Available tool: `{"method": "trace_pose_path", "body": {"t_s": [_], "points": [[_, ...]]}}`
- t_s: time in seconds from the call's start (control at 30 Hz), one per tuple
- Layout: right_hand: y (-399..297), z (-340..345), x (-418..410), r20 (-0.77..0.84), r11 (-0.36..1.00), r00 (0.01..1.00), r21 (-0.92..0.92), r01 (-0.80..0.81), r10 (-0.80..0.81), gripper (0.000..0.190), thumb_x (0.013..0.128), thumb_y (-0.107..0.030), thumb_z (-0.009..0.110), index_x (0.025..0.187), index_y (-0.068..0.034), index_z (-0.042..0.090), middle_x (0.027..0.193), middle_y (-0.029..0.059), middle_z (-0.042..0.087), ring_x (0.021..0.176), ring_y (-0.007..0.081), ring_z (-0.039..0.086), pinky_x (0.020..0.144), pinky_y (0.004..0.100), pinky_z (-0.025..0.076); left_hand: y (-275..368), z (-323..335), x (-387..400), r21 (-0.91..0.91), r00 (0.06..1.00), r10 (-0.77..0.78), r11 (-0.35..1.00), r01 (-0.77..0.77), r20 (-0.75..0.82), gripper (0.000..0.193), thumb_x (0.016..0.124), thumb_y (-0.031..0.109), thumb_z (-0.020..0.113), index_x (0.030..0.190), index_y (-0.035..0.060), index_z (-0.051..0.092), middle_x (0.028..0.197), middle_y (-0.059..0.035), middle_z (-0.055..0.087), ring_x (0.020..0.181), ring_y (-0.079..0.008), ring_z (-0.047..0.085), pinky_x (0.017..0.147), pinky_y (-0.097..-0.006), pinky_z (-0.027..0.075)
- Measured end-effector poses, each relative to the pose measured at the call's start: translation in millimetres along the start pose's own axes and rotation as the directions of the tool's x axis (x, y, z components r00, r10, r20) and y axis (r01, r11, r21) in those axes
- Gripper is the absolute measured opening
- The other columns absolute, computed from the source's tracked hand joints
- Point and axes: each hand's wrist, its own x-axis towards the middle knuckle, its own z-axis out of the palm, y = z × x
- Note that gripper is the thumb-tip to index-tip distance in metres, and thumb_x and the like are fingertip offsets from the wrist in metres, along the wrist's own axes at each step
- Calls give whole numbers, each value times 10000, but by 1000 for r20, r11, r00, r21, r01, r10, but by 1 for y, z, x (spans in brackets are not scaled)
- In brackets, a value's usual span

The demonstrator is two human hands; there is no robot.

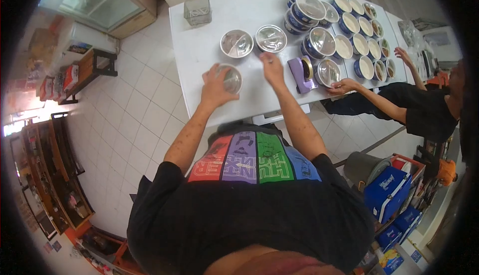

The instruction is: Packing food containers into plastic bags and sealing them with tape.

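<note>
My left hand [217,90] is spread around a round bowl with a clear plastic lid [231,78] on the white table. My right hand [272,67] is raised over the table just below another lidded bowl [271,38], its fingers bent together; whether it holds anything small cannot be made out. A third lidded bowl [237,44] sits beyond my left hand. To the right of my right hand stands a purple tape dispenser [300,73] with a roll of tape [307,68]. Past it, a co-worker's hand [343,87] touches a lidded bowl [328,73].
Stacked lidded bowls [310,7] stand at the table's back right. Beyond them are rows of blue bowls without clear lids [363,67]. A clear square container [197,11] is at the back left. The co-worker [428,108] stands close on the right.
</note>
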Motion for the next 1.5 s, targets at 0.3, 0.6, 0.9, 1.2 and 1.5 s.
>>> {"method": "trace_pose_path", "body": {"t_s": [0.3,0.6,0.9,1.2,1.5], "points": [[37,-19,77,91,593,759,566,-572,645,411,869,-159,651,1226,-42,485,915,129,616,585,218,631,460,292,525,-5,9,-9,96,973,-86,993,67,212,1034,467,297,862,1381,296,379,1449,-158,264,1285,-454,235,923,-621,419],[59,-54,1,274,652,768,411,-638,579,528,839,-156,688,1287,5,460,903,109,599,612,203,618,511,305,547,18,-15,28,-154,920,14,987,51,393,1109,466,401,864,1423,224,333,1363,-257,304,1253,-478,318,1000,-542,379],[26,-73,-75,544,327,623,546,-772,562,636,920,-473,454,1432,-137,282,1271,151,452,1026,310,593,704,411,584,97,31,61,-10,926,174,983,-181,334,1105,532,531,830,1454,231,299,1423,-243,268,1238,-443,345,1018,-542,349],[-7,-56,-61,366,445,740,620,-646,565,737,800,-191,695,1410,-128,286,1299,150,449,1112,300,550,815,472,546,-1,20,151,145,994,-112,983,111,-5,873,620,515,792,1376,280,426,1475,-138,294,1333,-363,321,1044,-551,309],[-15,-9,58,421,387,777,693,-609,468,636,793,-194,721,1328,-86,394,1175,139,539,901,284,637,687,410,583,-51,15,32,-9,991,-93,995,94,100,906,579,403,843,1369,281,415,1492,-129,283,1312,-376,356,1003,-538,379]]}}
